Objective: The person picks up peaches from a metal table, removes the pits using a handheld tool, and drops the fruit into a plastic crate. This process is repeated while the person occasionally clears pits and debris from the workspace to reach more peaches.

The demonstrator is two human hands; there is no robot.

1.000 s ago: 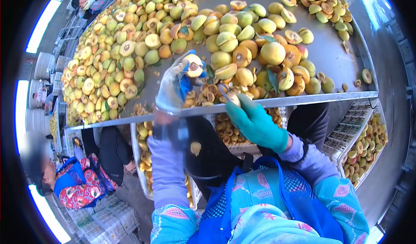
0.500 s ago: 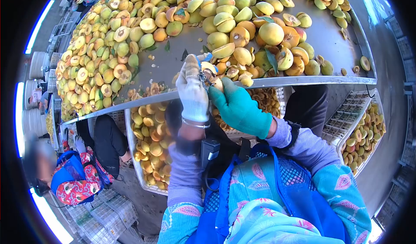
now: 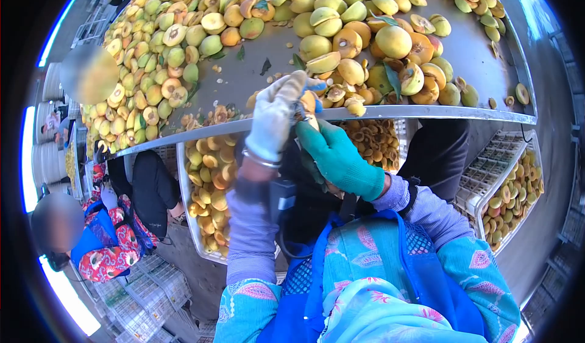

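My left hand (image 3: 272,114), in a white glove with blue showing at the fingers, is closed on a piece of orange-fleshed yellow peach (image 3: 309,103) at the table's front edge. Just below, my right hand (image 3: 341,163) in a teal glove is closed and meets the left. A tan bit shows at its fingertips, but I cannot make out what it grips. A small dark thing sits between the hands. Halved and whole yellow peaches (image 3: 393,42) lie heaped right behind my hands on the metal table (image 3: 244,78).
A larger heap of cut peaches (image 3: 173,35) covers the table's left. Crates of peach halves stand under the table (image 3: 210,184) and at the right (image 3: 515,181). At the left sits a co-worker in a red flowered sleeve (image 3: 106,264).
My hands have shifted slightly down and the left has turned, so the peach piece now shows orange between them. The co-worker's hand has moved up to the table edge.
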